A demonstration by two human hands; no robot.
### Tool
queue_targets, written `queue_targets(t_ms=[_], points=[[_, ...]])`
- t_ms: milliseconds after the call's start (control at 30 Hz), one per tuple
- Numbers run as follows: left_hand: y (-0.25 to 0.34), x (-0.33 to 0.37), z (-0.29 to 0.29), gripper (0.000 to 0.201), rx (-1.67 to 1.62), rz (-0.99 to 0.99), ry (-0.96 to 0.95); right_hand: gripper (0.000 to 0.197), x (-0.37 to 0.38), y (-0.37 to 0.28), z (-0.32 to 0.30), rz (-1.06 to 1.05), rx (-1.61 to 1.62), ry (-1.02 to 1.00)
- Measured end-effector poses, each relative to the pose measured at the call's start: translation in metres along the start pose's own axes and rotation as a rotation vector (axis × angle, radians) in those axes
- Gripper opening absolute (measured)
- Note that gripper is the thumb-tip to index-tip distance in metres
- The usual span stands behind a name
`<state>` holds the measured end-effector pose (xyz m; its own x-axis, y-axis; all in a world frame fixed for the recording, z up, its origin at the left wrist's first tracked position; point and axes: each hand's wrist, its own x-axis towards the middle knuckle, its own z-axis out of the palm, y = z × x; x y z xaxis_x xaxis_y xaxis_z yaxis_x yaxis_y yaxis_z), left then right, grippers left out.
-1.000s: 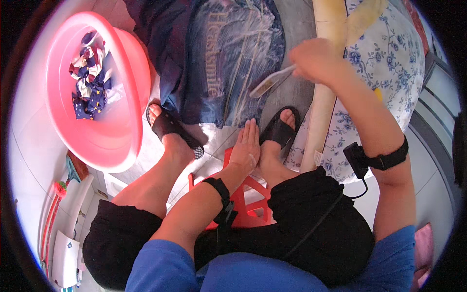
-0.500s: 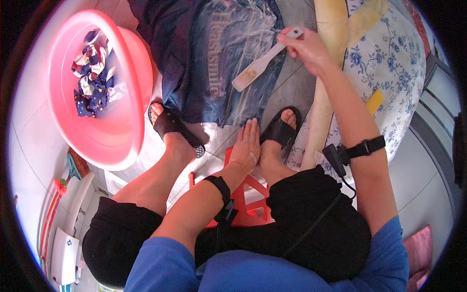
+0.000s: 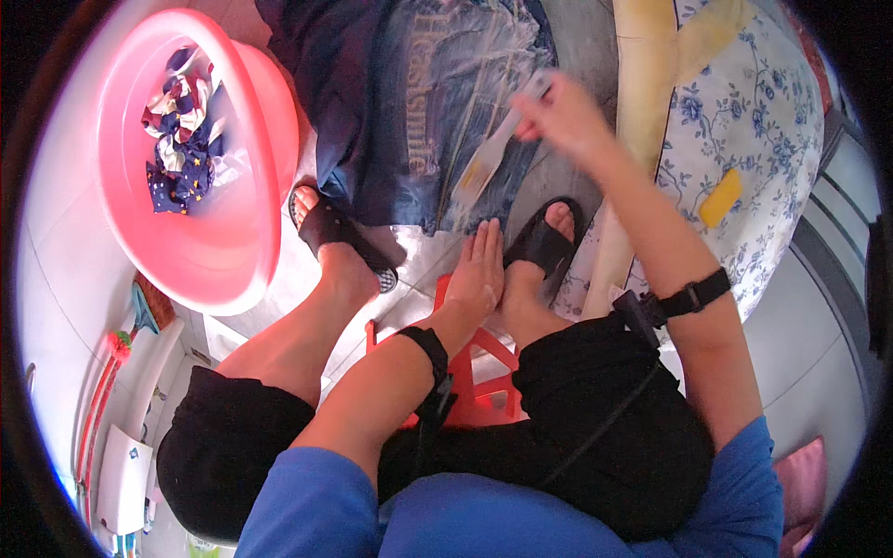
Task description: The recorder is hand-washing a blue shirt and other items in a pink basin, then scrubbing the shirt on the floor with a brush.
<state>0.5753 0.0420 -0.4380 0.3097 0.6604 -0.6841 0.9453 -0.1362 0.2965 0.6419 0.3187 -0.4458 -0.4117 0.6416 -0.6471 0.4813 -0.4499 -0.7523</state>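
Note:
My right hand (image 3: pixel 563 116), slightly blurred, is wrapped round the handle of a pale scrubbing brush (image 3: pixel 486 166). The brush head lies against the lower right part of a wet, dark blue garment (image 3: pixel 363 121) spread on the floor. Whitish streaks and pale printed letters show on its cloth. Its bristles face down and are hidden. At the garment's near edge my left hand (image 3: pixel 478 274) is stretched out, fingers straight and side by side, fingertips touching or just beside the hem. Nothing is in it.
A pink basin (image 3: pixel 219 265) with patterned wet clothes (image 3: pixel 181 135) stands at the left. At the right is floral cloth (image 3: pixel 693 139) with a yellow block (image 3: pixel 721 197) on it. A red plastic stool (image 3: pixel 488 395) is under me. My black sandals (image 3: pixel 544 240) flank the garment's near edge.
My right hand has moved down and slightly left, carrying the brush toward the garment's near edge. The left hand stays near the hem. The whole view has shifted slightly.

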Motion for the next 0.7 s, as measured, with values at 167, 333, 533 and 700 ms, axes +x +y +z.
queue_targets(t_ms=[167, 333, 533, 700], points=[[-0.002, 0.006, 0.012, 0.06, -0.007, -0.011, 0.031, 0.025, -0.025, 0.031, 0.039, 0.109, 0.033, -0.123], [-0.003, 0.001, 0.008, 0.06, -0.021, -0.015, 0.051, 0.019, -0.017, -0.001, 0.014, 0.022, 0.059, -0.089], [0.0, 0.003, 0.024, 0.059, -0.009, -0.052, 0.049, 0.019, -0.019, 0.026, 0.033, 0.052, 0.12, -0.302], [0.001, -0.001, 0.009, 0.06, 0.056, -0.007, 0.009, 0.014, -0.01, 0.007, 0.016, 0.046, -0.003, -0.138]])
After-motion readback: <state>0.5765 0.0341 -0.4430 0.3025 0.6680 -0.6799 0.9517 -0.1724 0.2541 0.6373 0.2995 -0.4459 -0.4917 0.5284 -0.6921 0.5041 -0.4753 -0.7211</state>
